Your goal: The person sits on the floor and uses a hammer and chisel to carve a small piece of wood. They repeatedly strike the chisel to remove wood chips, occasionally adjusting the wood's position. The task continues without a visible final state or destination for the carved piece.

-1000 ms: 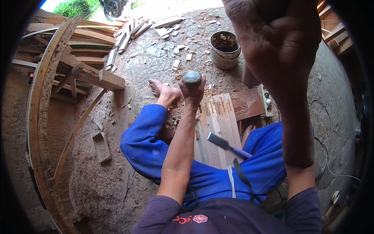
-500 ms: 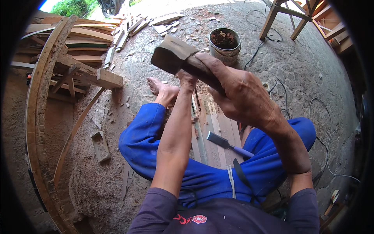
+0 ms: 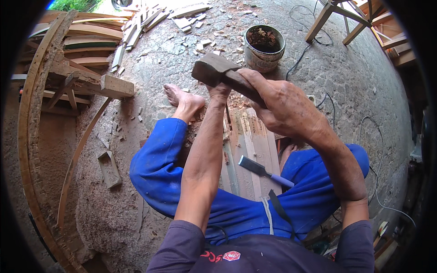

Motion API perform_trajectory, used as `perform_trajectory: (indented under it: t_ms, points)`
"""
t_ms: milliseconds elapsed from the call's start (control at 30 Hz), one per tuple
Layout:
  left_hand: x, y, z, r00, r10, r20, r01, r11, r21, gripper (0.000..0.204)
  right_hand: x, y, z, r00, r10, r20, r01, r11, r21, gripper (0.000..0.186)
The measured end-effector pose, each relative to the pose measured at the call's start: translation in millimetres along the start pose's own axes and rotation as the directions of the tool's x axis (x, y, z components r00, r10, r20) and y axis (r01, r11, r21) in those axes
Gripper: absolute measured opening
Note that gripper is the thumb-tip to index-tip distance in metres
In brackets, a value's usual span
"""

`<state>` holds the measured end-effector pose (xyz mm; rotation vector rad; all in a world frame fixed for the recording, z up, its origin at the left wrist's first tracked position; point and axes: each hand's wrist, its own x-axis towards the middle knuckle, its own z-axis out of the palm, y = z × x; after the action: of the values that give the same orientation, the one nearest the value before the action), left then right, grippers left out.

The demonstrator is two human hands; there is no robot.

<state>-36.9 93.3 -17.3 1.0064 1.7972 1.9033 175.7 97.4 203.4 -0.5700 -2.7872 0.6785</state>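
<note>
My right hand (image 3: 289, 104) is closed round the handle of a wooden mallet (image 3: 210, 69), whose worn brown block head is raised over my left hand. Of my left hand (image 3: 219, 89), only the part by the wrist shows, as the mallet covers its fingers. From beneath it a thin dark shaft, apparently a narrow chisel (image 3: 228, 113), points down at the wooden boards (image 3: 246, 150) between my legs. Notches and chips mark the far part of these boards. A wide chisel (image 3: 255, 167) with a purple handle lies loose across their near part.
Beyond the boards stands a dirty bucket (image 3: 265, 48). Curved timber framing (image 3: 34, 136) rises at the left, near a small wooden box (image 3: 109, 169). Offcuts (image 3: 145, 22) are heaped at the far left. Cables (image 3: 377, 136) trail on the right by a wooden trestle (image 3: 334, 20).
The mallet head has come slightly down and to the right, nearer my left hand. My view has shifted a little. The wide chisel stays on the boards.
</note>
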Motion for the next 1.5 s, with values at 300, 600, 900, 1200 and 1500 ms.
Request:
perform_trajectory:
  t_ms: [300,600,900,1200,1500]
  points:
    - [-24.0,41.7,12.1,0.877,0.465,-0.120,-0.411,0.856,0.314,0.021,-7.6,35.2,15.4,0.989,0.105,0.104,-0.095,0.991,-0.094,0.051]
    - [77.4,-80.6,15.7,0.667,-0.744,-0.050,0.745,0.661,0.090,0.013,-113.0,23.1,58.0,0.772,0.582,0.255,-0.608,0.561,0.562,0.072]
    - [77.9,69.5,-30.9,0.937,-0.259,0.236,0.284,0.956,-0.078,0.022,-107.4,34.9,80.8,0.706,0.562,0.432,-0.683,0.379,0.624,0.072]
    - [-3.3,110.5,-29.9,0.991,-0.128,-0.036,0.117,0.967,-0.226,0.017,-104.9,31.6,118.8,0.733,0.519,0.440,-0.664,0.406,0.628,0.071]
    - [-18.3,114.7,-37.2,0.990,0.137,0.039,-0.140,0.986,0.090,0.041,-121.2,36.1,132.0,0.716,0.529,0.455,-0.686,0.414,0.598,0.070]
